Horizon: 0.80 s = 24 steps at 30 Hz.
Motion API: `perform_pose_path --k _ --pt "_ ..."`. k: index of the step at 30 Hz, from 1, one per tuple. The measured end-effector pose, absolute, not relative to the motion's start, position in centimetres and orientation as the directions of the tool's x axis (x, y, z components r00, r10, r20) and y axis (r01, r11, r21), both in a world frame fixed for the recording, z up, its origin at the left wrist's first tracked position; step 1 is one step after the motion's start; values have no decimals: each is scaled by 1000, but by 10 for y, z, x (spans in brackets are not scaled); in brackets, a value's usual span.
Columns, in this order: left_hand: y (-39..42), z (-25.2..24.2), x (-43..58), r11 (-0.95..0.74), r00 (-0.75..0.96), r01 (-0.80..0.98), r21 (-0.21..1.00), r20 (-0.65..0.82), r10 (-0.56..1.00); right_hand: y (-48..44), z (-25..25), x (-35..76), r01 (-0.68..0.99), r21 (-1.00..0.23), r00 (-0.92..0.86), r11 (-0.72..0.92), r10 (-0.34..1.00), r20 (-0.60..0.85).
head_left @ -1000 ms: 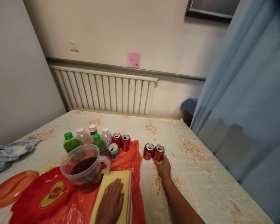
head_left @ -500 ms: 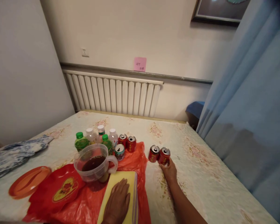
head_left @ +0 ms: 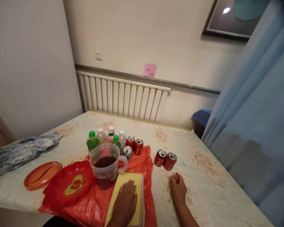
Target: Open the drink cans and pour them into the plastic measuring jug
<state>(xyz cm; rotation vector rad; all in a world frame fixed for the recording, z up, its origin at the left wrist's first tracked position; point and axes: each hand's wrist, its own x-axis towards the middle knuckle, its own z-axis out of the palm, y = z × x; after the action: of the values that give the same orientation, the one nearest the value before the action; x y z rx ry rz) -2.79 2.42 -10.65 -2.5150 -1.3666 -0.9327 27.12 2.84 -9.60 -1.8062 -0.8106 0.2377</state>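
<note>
My left hand lies flat, fingers together, on a folded yellow cloth on the red plastic bag. My right hand is just in front of two red cans, its fingers curled and apart from them. One red can stands beside the other red can, to the right of the bag. Beyond the cloth is a clear plastic jug with dark liquid. Whether anything small is between my right fingers cannot be made out.
Several bottles, two more red cans and a teal can stand behind the jug. A red scalloped tray, an orange lid and a blue-white fabric lie left. A blue curtain hangs right.
My right hand has let go of the right-hand red can and drawn back toward me, its fingers curling. My left hand stays on the cloth. The view has shifted, moving the scene slightly right.
</note>
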Motion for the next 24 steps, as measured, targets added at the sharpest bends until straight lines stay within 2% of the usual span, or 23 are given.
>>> perform_pose_path --k 6,12,16,24 --pt "24 -109 -28 -583 400 801 138 600 692 32 -70 221 446 -894 616 -27 734 285" --pt "23 -104 -27 -576 390 807 130 615 685 81 -40 157 445 -875 356 191 859 368" --pt "22 -102 -27 -581 384 798 162 606 697 124 -39 115 483 -842 273 240 872 406" --pt "23 -107 -26 -580 400 773 257 512 760 172 -39 61 545 -805 249 232 873 420"
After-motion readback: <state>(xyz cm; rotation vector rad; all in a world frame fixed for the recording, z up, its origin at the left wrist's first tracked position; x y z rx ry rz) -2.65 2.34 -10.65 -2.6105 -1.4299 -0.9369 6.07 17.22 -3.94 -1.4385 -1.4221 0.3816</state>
